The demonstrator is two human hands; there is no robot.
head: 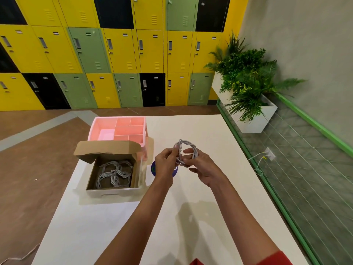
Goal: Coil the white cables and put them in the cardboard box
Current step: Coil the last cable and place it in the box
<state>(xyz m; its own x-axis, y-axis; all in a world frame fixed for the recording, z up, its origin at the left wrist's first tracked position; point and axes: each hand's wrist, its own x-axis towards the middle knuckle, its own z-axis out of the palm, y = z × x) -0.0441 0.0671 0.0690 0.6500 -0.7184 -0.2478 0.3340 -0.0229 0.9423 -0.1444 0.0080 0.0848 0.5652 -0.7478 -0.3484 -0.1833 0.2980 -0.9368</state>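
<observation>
Both hands pinch the coiled white cable (186, 152) above the table: left hand (165, 163) apparently on its end, right hand (200, 165) through the loop. The cardboard box (112, 190) lies leftward, nearer the left fingers.

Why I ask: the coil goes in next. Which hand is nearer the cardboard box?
Left. The left hand is just right of the cardboard box; the right hand is farther right, across the coiled cable both hold.
</observation>
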